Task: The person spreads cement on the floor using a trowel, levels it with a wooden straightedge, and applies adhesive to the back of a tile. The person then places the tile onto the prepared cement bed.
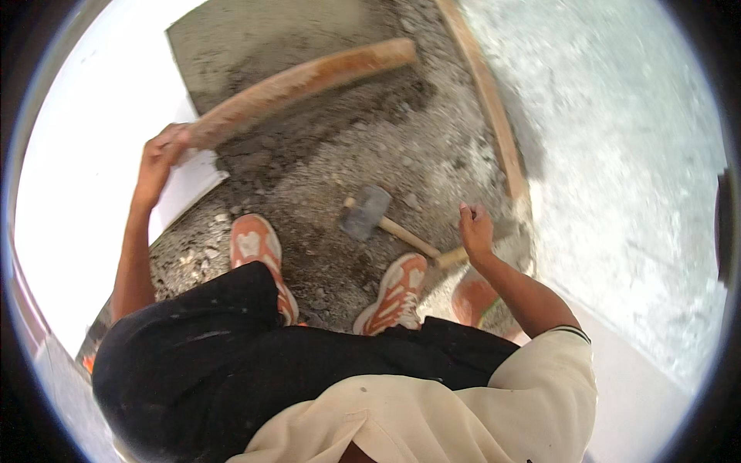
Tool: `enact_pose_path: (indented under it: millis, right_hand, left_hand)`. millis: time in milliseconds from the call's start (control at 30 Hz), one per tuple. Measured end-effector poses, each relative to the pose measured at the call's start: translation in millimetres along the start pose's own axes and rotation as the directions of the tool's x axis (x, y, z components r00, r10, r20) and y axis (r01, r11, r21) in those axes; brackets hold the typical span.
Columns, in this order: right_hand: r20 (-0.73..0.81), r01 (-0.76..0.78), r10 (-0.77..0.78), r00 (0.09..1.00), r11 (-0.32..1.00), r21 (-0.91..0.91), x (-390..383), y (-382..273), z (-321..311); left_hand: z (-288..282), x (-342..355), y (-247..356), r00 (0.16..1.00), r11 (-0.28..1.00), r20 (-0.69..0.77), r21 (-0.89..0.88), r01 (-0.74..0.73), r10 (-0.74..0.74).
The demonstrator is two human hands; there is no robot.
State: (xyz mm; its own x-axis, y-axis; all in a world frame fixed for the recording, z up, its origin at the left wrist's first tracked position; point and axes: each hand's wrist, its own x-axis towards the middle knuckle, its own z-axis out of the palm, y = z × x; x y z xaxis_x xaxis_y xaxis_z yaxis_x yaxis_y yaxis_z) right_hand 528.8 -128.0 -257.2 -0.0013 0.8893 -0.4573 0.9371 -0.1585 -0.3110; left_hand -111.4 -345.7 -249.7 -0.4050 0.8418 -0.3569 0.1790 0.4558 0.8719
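Observation:
My left hand [164, 147] is closed round the near-left end of a long wooden board [305, 81]. The board slants up to the right above the rough ground, and its edges are slightly blurred. My right hand [477, 229] hangs with curled fingers, and nothing shows in it. Beside it lies a short wooden handle [452, 257]; what it belongs to is hard to make out. A mallet [367, 212] with a dark grey head and wooden handle rests on the ground between my feet and the board.
Another wooden strip [488, 100] runs along the pale grey slab [617, 154] at right. Smooth, damp-looking mortar [255, 38] lies at the far left, beside a white surface [85, 154]. A reddish rounded thing [472, 299] sits near my right forearm. My shoes [256, 245] stand on loose rubble.

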Motion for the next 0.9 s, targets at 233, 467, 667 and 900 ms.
enact_pose_path:
  millis: [233,467,667,900]
  right_hand:
    - [-0.200,-0.416,0.385,0.901,0.896,-0.153,-25,107,26]
    - [-0.078,-0.441,0.472,0.878,0.862,0.251,-63,65,47]
    - [0.011,0.419,-0.423,0.906,0.901,0.109,-32,-125,-12]
    - [0.056,0.434,-0.433,0.900,0.873,-0.222,24,-191,-10]
  left_hand:
    - [-4,-12,6,0.995,0.912,-0.078,-0.410,0.026,-0.064]
    - [-18,-13,33,0.944,0.744,-0.305,-0.658,-0.117,-0.122]
    - [-39,-5,30,0.891,0.782,-0.440,-0.593,-0.191,-0.116]
    - [-39,-13,39,0.828,0.703,-0.532,-0.657,-0.272,-0.177]
